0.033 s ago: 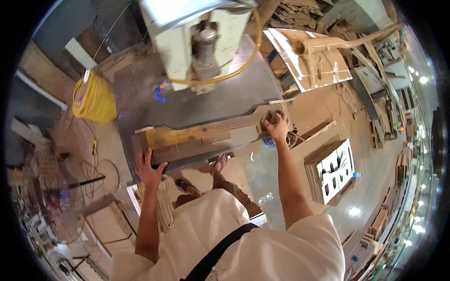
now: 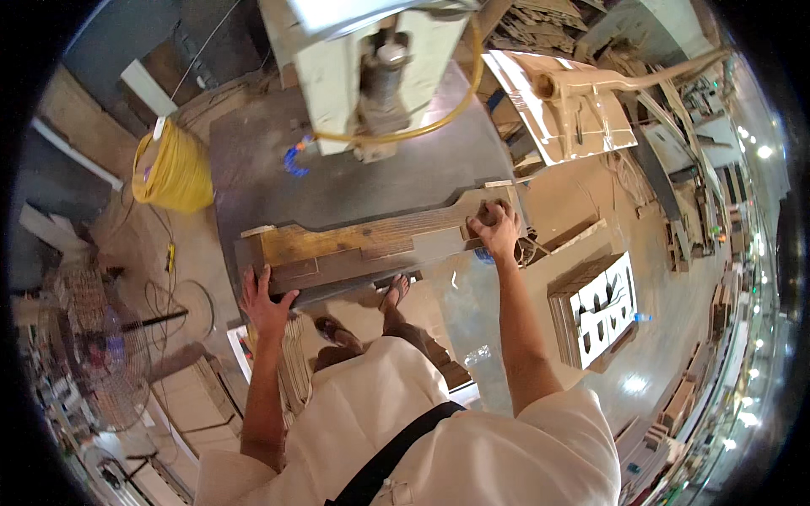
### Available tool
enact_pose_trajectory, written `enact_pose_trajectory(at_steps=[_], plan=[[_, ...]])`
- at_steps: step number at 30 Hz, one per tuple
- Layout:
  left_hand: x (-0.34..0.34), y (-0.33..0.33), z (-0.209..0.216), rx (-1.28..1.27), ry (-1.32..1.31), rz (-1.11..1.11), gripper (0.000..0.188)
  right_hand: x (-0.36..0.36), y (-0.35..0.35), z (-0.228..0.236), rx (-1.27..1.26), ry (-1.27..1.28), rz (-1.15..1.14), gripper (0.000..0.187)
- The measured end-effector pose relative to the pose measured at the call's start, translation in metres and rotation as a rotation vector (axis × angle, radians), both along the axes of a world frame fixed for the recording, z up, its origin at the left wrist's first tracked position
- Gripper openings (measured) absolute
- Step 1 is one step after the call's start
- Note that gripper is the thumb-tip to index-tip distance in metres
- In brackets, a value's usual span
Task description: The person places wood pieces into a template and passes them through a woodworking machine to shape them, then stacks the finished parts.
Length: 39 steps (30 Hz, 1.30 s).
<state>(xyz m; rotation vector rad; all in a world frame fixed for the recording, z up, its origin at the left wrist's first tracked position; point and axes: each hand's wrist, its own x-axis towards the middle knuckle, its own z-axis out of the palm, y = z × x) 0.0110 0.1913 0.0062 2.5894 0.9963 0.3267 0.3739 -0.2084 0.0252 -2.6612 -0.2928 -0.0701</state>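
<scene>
Reaching forward, I'm splaying my left hand (image 2: 266, 308), unclenched, at the left end of the long brown notched wooden board (image 2: 337, 242), and curling my right hand (image 2: 501, 234) at its right end, can't tell if gripping; board's lying on the flat grey metal-looking table (image 2: 253, 173).

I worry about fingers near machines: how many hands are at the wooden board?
2 at the wooden board: the left hand near its left end, right hand at its right.
</scene>
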Motion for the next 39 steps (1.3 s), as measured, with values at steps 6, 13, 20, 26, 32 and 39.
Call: enact_pose_trajectory(at_steps=[6,13,20,26,32,39], plan=[[-0.094,0.031,0.008,0.001,0.033,0.121,0.088,-0.085,0.069,0.024,-0.071,-0.011,0.183,0.09],[-0.149,0.0,0.012,-0.055,0.03,0.357,0.089,-0.07,0.136,0.009,-0.069,-0.095,0.343,0.09],[-0.133,-0.057,0.018,-0.049,0.065,0.549,0.086,-0.011,0.181,0.003,-0.063,-0.121,0.53,0.088],[-0.124,-0.078,0.012,-0.004,0.062,0.632,0.089,0.018,0.202,-0.01,0.052,-0.176,0.622,0.084],[-0.114,-0.082,0.019,-0.029,0.041,0.688,0.085,0.029,0.214,-0.018,0.014,-0.173,0.646,0.084],[-0.103,-0.099,0.018,-0.004,0.066,0.707,0.082,0.046,0.218,-0.022,-0.015,-0.17,0.667,0.085]])
